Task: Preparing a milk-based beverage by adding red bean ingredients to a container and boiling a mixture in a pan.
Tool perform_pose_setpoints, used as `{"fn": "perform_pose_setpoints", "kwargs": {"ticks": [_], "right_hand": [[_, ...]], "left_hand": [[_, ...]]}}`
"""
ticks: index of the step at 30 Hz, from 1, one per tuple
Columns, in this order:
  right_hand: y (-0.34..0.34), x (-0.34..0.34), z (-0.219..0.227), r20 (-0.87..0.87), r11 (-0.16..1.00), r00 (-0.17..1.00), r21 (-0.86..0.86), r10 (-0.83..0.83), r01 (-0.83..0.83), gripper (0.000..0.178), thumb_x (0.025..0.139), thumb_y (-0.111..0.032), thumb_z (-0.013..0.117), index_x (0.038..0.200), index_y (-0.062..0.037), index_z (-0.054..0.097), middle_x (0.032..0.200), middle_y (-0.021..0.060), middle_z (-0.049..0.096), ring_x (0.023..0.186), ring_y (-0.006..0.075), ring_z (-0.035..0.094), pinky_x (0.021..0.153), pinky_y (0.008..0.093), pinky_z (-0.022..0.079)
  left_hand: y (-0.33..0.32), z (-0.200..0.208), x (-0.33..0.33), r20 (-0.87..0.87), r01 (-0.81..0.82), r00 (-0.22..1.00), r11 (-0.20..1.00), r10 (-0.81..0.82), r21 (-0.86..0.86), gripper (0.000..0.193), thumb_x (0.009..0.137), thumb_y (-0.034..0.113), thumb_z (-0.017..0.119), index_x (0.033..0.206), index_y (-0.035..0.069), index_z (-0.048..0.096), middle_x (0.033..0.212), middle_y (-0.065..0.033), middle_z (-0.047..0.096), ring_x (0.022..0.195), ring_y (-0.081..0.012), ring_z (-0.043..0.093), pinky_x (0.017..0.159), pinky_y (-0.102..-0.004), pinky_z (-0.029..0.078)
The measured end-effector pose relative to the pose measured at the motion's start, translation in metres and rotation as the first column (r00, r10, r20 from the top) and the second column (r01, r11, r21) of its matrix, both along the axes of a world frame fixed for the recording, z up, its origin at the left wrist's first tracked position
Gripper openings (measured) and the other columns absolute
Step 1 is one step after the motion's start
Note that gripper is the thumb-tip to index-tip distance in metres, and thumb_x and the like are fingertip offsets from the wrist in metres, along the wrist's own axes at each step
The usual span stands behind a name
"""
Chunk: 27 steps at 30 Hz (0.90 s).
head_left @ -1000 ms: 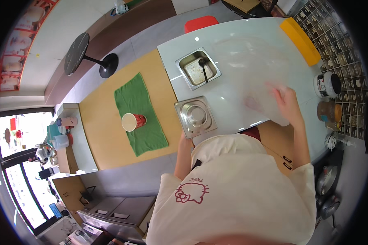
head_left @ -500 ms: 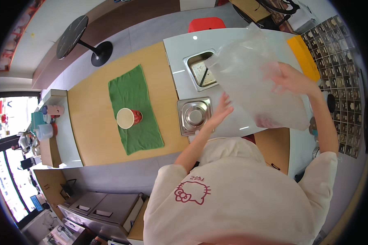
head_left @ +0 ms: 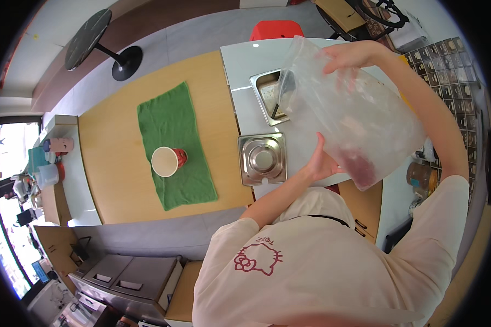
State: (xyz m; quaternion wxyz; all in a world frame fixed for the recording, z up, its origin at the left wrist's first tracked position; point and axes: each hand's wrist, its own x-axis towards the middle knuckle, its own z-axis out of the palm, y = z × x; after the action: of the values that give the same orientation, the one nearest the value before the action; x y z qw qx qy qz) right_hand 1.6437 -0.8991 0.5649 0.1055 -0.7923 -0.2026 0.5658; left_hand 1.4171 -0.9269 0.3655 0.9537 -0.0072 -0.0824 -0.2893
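A large clear plastic bag (head_left: 376,120) hangs tilted over the white counter, with a dark red mass (head_left: 359,166) in its lower corner. My right hand (head_left: 343,57) grips the bag near its upper end; some of its fingers show blurred through the plastic. Beside the bag's lower edge is my left hand (head_left: 323,162), thumb raised and apart, fingertips reaching to the plastic. Behind the bag's upper end, a steel pan (head_left: 267,103) holding a dark-handled tool is partly covered. Nearer stands a steel pan with a lid (head_left: 262,159).
On the wooden table section to the left lies a green cloth (head_left: 172,122), with a paper cup (head_left: 165,162) standing on it. A red stool (head_left: 277,30) is beyond the counter. Jars (head_left: 418,177) and a gridded rack (head_left: 453,82) are at the right.
My right hand has moved up and left onto the bag's upper part. The left hand has shifted right to the bag's lower edge, and the bag has swung lower and right.
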Motion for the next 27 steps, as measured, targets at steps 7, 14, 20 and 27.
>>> {"fn": "perform_pose_setpoints", "kwargs": {"ticks": [7,14,20,27], "right_hand": [[0.014,0.010,0.007,0.012,0.987,0.987,0.011,0.163,-0.163,0.068,0.084,-0.017,0.057,0.140,0.0009,0.023,0.122,0.0187,0.051,0.083,0.0252,0.067,0.071,0.0318,0.055],[-0.001,0.019,0.004,0.024,0.997,0.998,0.056,0.052,-0.053,0.066,0.082,-0.026,0.063,0.138,-0.0062,0.034,0.122,0.0114,0.053,0.086,0.0231,0.065,0.084,0.0329,0.047],[-0.038,0.019,0.029,0.130,0.989,0.987,0.122,-0.097,0.081,0.065,0.090,-0.043,0.050,0.143,-0.0109,0.028,0.129,0.0116,0.049,0.105,0.0208,0.056,0.083,0.0334,0.047],[-0.203,-0.031,0.050,-0.125,0.647,0.851,0.596,-0.510,0.475,0.084,0.085,-0.072,0.026,0.145,-0.0141,0.023,0.143,0.0079,0.036,0.126,0.0268,0.041,0.102,0.0434,0.035]], "left_hand": [[0.006,0.009,-0.001,-0.087,0.000,0.996,0.997,-0.007,-0.076,0.111,0.065,0.089,0.023,0.145,0.013,0.016,0.147,-0.0104,0.028,0.134,-0.0291,0.030,0.104,-0.0510,0.032],[0.008,0.028,-0.003,-0.101,-0.001,0.995,0.995,-0.009,-0.095,0.109,0.065,0.088,0.026,0.145,0.014,0.016,0.147,-0.0098,0.027,0.134,-0.0287,0.030,0.105,-0.0513,0.029],[0.002,0.024,-0.004,-0.138,0.013,0.990,0.992,-0.031,-0.129,0.110,0.065,0.088,0.028,0.145,0.014,0.017,0.147,-0.0093,0.028,0.134,-0.0293,0.029,0.105,-0.0513,0.029],[0.004,0.035,0.003,-0.145,-0.025,0.989,0.995,0.011,-0.096,0.110,0.065,0.089,0.028,0.145,0.014,0.017,0.147,-0.0097,0.026,0.134,-0.0297,0.028,0.104,-0.0516,0.030]]}}
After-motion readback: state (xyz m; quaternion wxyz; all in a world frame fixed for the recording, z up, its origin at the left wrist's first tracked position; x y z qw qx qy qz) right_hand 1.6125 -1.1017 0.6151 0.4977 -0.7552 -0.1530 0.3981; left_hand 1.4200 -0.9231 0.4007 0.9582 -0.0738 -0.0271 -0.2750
